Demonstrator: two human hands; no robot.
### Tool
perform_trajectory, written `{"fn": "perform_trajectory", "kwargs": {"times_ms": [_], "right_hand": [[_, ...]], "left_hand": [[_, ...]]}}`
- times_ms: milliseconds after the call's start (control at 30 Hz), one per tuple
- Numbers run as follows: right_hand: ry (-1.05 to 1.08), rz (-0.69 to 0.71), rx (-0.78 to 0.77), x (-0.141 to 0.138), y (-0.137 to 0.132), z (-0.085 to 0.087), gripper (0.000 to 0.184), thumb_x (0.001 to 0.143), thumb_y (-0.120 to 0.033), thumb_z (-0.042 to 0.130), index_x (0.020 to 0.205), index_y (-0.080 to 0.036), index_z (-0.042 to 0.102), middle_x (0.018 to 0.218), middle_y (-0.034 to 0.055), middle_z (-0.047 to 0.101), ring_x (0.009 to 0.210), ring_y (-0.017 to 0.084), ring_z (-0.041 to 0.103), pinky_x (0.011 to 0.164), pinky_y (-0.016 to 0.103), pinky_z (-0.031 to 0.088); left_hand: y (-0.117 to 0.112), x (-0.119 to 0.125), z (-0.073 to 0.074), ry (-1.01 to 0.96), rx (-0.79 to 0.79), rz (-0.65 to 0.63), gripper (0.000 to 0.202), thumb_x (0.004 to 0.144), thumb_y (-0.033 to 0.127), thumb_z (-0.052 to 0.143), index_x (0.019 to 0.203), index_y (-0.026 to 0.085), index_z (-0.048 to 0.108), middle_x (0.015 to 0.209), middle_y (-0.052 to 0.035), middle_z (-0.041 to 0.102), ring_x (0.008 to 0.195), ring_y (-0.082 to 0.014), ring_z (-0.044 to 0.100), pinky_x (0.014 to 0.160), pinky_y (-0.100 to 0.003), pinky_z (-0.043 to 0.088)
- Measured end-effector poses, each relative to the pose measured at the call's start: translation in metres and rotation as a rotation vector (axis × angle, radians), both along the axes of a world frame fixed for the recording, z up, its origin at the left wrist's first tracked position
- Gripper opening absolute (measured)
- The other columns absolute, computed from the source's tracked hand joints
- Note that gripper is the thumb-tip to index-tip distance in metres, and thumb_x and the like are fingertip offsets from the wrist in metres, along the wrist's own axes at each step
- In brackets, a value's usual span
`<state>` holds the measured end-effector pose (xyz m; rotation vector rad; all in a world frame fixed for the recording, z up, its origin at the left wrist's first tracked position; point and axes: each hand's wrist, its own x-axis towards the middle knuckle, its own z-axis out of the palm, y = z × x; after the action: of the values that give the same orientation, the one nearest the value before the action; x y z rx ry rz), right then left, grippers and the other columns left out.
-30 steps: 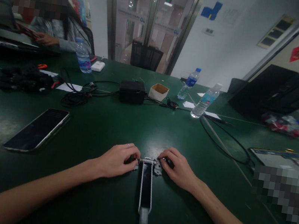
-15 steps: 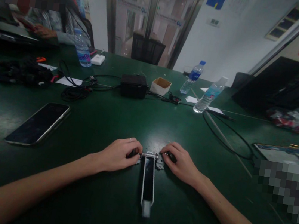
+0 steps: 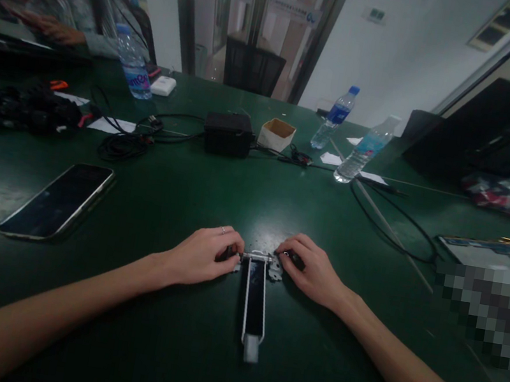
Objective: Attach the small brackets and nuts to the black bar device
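Note:
A narrow metal bracket with a dark inner face (image 3: 255, 301) lies lengthwise on the green table (image 3: 215, 197), its far end fitted with a small silver crosspiece. My left hand (image 3: 203, 254) rests palm down at the left of that far end, fingers curled and pinching a small dark part against it. My right hand (image 3: 310, 271) mirrors it on the right side, fingers curled around another small dark part at the crosspiece. What exactly the fingertips grip is hidden.
A black phone (image 3: 57, 198) lies at the left. Farther back are tangled cables (image 3: 127, 142), a black box (image 3: 228, 133), a small cardboard box (image 3: 276, 135), water bottles (image 3: 362, 156) and a laptop (image 3: 487, 131). Another person sits at the far left (image 3: 54, 17).
The view has tilted slightly, so everything sits higher in the frame. Both hands stay at the bracket's far end with almost no movement.

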<state>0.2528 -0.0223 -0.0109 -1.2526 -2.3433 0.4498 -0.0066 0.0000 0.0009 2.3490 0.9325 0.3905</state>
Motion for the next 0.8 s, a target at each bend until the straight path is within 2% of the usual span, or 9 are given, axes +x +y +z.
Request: {"fn": "perform_trajectory", "kwargs": {"times_ms": [433, 667, 800], "right_hand": [[-0.016, 0.108, 0.032, -0.0012, -0.0039, 0.0043, 0.016, 0.087, -0.022, 0.05, 0.1, -0.019, 0.058, 0.096, 0.0076, 0.058, 0.089, 0.02, 0.053, 0.078, 0.037, 0.047], [-0.027, 0.029, 0.007, -0.0001, -0.0025, 0.0053, 0.023, 0.081, -0.013, 0.047, 0.102, -0.019, 0.056, 0.099, 0.008, 0.057, 0.092, 0.021, 0.052, 0.08, 0.038, 0.046], [-0.029, 0.017, 0.014, -0.0009, -0.003, 0.006, 0.023, 0.081, -0.014, 0.047, 0.101, -0.019, 0.056, 0.097, 0.008, 0.056, 0.09, 0.021, 0.052, 0.078, 0.038, 0.045]], "left_hand": [[-0.0008, -0.0016, -0.0026, -0.013, -0.023, 0.033, 0.017, 0.089, 0.029, 0.05, 0.1, 0.018, 0.057, 0.086, -0.0007, 0.056, 0.065, -0.0113, 0.049, 0.057, -0.022, 0.041], [-0.0011, -0.0029, -0.001, -0.019, -0.03, 0.019, 0.016, 0.091, 0.028, 0.049, 0.1, 0.018, 0.057, 0.091, -0.0012, 0.056, 0.067, -0.0111, 0.049, 0.058, -0.022, 0.041], [-0.0012, -0.0033, -0.0003, -0.028, -0.03, 0.01, 0.015, 0.091, 0.027, 0.049, 0.1, 0.018, 0.058, 0.091, -0.0011, 0.056, 0.069, -0.0116, 0.05, 0.059, -0.022, 0.041]]}}
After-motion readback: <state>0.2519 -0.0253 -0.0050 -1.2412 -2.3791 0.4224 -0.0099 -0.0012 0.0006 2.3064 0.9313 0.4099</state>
